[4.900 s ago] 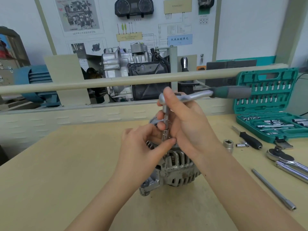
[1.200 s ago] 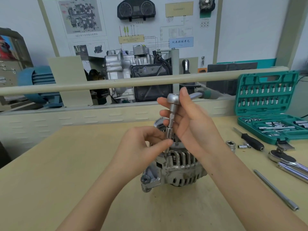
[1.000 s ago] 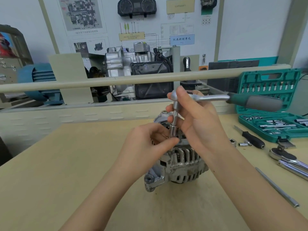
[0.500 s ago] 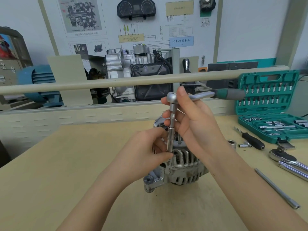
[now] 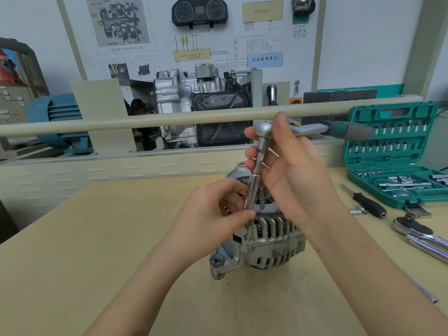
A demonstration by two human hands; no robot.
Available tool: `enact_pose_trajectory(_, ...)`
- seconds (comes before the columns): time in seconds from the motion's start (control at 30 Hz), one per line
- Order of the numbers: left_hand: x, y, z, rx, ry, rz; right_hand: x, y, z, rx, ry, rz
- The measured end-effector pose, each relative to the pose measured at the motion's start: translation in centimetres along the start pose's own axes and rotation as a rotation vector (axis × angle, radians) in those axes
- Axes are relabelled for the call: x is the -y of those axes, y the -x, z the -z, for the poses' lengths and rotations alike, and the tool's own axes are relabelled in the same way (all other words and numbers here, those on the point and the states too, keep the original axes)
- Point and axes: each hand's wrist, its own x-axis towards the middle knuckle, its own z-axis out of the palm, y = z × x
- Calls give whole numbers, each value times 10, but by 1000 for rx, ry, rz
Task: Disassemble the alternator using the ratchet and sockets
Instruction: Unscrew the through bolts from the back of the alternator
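Note:
A silver alternator [image 5: 264, 246] with cooling slots stands on the wooden table [image 5: 84, 251]. A ratchet [image 5: 312, 129] with a green and grey handle pointing right carries a long extension bar [image 5: 254, 180] that reaches down to the alternator's top edge. My right hand [image 5: 291, 170] is wrapped around the ratchet head and the upper bar. My left hand [image 5: 213, 214] pinches the bar's lower end, where the socket meets the housing. The socket and bolt are hidden by my fingers.
An open green socket case [image 5: 392, 154] sits at the right. In front of it lie a black-handled driver [image 5: 366, 202], small loose sockets [image 5: 358, 210], a second ratchet [image 5: 417, 234] and a long thin bar [image 5: 421, 289]. A beige rail [image 5: 145, 121] crosses behind the table.
The ratchet handle has swung back and forth on the right side while the bar stayed on the alternator. My left hand kept its pinch at the bar's lower end.

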Motion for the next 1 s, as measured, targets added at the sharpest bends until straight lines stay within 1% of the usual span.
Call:
enact_pose_trajectory(0.17, -5, -1, 5, -107, 160, -34, 14, -1, 2, 61, -154, 74)
enact_pose_trajectory(0.3, -6, -1, 3, -120, 202, -31, 14, -1, 0, 60, -153, 65)
enact_pose_trajectory(1.0, -4, 1, -1, -126, 201, 27, 10, -1, 1, 2, -108, 1)
